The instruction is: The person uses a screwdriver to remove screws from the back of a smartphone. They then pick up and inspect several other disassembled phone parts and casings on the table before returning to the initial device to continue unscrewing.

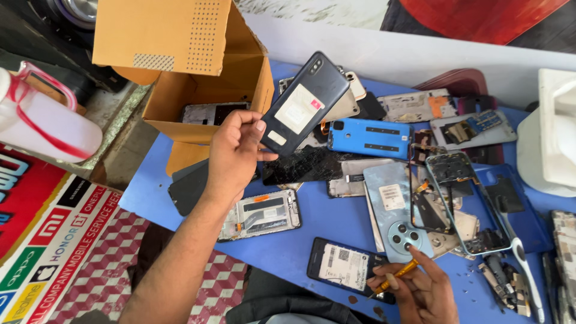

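Note:
My left hand (235, 151) is raised over the blue table (318, 225) and grips the lower end of a dark grey phone (305, 103), back side up with a white sticker on it. The phone tilts up toward the cardboard box (204, 90). Near the table's front edge my right hand (420, 291) holds a small yellow-handled screwdriver (399, 273), its tip pointing left over a black phone with a white label (347, 265). A light blue back cover with a round camera ring (399, 216) lies just above that hand.
Several phone backs, frames and cracked screens litter the table, among them a bright blue cover (369, 137) and an opened frame (261, 214). The open cardboard box holds a phone part. A white foam block (549, 135) sits at right, white tweezers (523, 258) nearby.

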